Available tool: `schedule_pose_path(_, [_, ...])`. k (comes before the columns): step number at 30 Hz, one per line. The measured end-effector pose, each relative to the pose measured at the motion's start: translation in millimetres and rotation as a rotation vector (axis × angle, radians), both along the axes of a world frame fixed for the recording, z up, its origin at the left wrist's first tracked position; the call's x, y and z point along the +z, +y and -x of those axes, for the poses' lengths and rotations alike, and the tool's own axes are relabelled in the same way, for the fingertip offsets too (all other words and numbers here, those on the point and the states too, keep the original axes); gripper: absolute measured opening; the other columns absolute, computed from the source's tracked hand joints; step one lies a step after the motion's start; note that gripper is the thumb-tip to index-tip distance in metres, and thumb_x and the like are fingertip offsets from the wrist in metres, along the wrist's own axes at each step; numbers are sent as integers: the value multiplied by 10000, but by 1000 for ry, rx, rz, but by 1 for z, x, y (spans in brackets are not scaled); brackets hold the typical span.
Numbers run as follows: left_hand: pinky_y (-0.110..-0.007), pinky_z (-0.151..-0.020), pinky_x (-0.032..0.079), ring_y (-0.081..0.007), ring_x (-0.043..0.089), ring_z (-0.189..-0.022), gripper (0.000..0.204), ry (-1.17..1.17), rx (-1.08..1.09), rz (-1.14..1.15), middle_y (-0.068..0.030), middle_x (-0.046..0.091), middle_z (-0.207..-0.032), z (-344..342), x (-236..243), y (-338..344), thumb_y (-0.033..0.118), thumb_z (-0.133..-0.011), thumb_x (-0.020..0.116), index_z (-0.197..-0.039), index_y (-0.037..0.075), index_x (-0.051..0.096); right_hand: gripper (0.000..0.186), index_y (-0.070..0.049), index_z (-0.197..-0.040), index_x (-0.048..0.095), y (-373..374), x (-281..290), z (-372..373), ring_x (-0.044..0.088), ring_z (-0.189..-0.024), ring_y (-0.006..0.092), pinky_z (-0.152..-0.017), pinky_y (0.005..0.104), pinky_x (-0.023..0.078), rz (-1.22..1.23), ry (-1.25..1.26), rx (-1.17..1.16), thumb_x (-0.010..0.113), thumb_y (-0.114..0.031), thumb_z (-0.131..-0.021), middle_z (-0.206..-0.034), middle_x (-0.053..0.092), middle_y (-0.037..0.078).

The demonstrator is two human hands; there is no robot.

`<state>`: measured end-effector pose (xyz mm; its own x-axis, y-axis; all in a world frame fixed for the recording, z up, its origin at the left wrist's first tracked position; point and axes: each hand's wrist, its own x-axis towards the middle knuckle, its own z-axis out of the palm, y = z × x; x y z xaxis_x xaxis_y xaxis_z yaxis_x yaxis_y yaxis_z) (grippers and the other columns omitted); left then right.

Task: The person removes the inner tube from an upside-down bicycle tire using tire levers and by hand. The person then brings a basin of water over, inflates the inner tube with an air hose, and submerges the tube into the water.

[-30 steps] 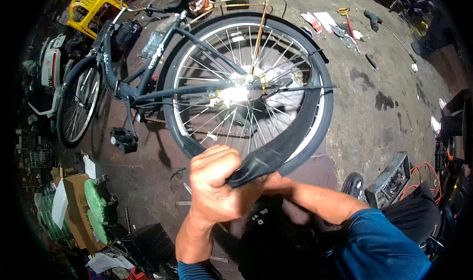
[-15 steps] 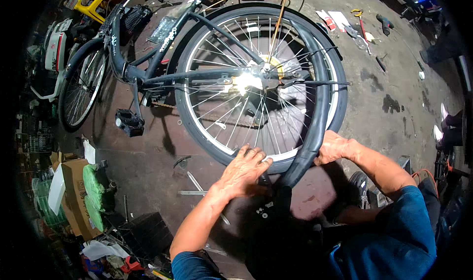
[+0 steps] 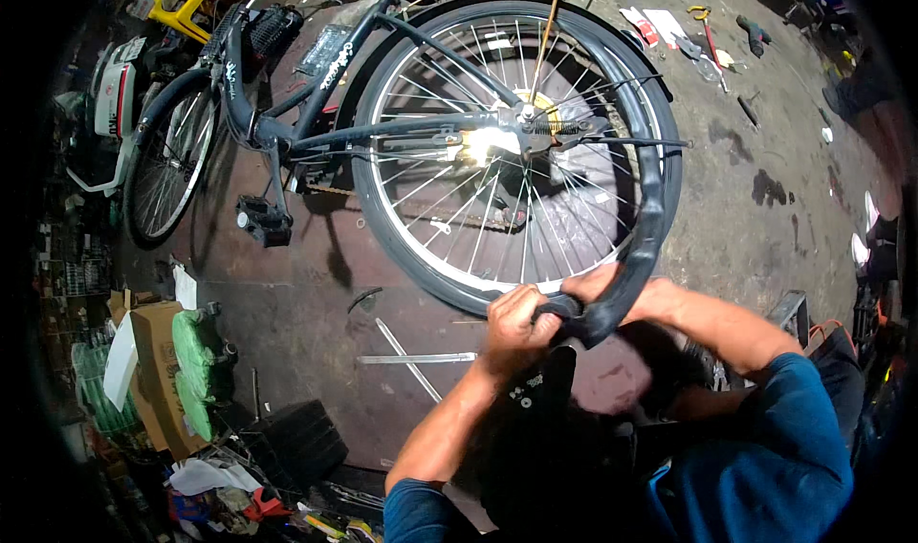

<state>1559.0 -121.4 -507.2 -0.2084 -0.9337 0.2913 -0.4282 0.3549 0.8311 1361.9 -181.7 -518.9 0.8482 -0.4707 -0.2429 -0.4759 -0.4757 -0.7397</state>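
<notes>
A bicycle lies on its side, its spoked rear wheel [image 3: 457,273] with a black tire [image 3: 402,266] nearest me. Along the right side of that wheel hangs a loose black inner tube [image 3: 648,220], bent into a fold at the wheel's near edge. My left hand [image 3: 519,331] is closed in a fist on the folded part of the tube. My right hand [image 3: 652,299] reaches under the hanging tube, and its fingers curl by the rim beside the left hand. The tube covers part of the right hand, which appears closed on it.
Long metal bars [image 3: 411,358] lie crossed on the floor left of my arms. A cardboard box [image 3: 158,380] and green wrapped bundle [image 3: 194,373] stand at left. Red-handled cutters [image 3: 710,41] and a dark power tool [image 3: 754,36] lie far right. A yellow chair [image 3: 196,3] is at the back left.
My left hand has moved right from the tire's edge and closed on the tube. My right hand has shifted left beneath the tube, whose near end is now folded.
</notes>
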Motion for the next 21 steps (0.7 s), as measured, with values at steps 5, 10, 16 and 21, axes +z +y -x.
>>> schedule_pose_path(5, [-365, -556, 435, -292, 565, -601, 318, 124, -134, 27, -128, 535, -636, 14, -9, 14, 289, -787, 657, -687, 13, 535, 393, -12, -963, 548, 27, -45, -44, 597, -765, 382, -681, 437, 474, 23, -419, -101, 591, -353, -772, -807, 613, 183])
schedule_pose_path(10, [-332, -578, 471, -251, 606, -610, 122, 173, -53, -37, -132, 620, -714, 30, -12, 0, 122, -808, 602, -764, 11, 623, 333, -39, -1005, 543, 42, -49, -48, 593, -859, 301, -678, 408, 459, -249, -502, -279, 582, -288, -788, -858, 591, 133])
schedule_pose_path(16, [-243, -572, 406, -69, 462, -647, 140, 609, 174, -674, -42, 519, -629, 39, 28, -21, 104, -802, 620, -736, -7, 563, 324, -49, -1022, 547, 53, -51, -53, 570, -910, 241, -731, 359, 443, -290, -538, -449, 617, -254, -782, -888, 576, 96])
schedule_pose_path(21, [-374, -842, 413, -296, 532, -926, 342, -33, -453, -452, -122, 571, -950, -14, 19, -38, 206, -716, 724, -972, 21, 591, 324, -57, -1036, 550, 56, -41, -23, 550, -953, 191, -774, 318, 430, -264, -474, -523, 646, -225, -777, -913, 562, 65])
